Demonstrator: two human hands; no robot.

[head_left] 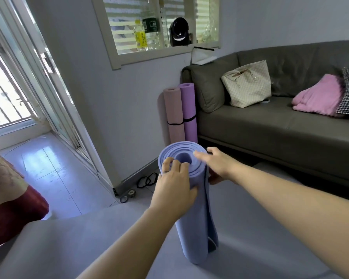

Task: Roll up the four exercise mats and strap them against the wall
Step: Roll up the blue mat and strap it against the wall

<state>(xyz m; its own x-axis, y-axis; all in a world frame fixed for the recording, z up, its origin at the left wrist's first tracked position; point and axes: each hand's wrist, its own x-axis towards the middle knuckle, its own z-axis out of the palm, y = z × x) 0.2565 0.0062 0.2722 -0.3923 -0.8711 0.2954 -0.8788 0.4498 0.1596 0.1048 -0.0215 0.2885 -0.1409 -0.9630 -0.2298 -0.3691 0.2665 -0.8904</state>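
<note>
While upright between the hands | blue mat | left hand clamped | right hand cupping top

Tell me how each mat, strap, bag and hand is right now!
Blue mat: rolled, upright, no strap seen.
Pink mat: rolled, strapped, standing at the wall.
Purple mat: rolled, strapped, standing beside the pink one.
Grey mat: flat on the floor.
Loose straps: lying on the floor.
Bag: open on the sofa.
Left hand: gripping the blue mat.
Right hand: on the blue mat's top.
</note>
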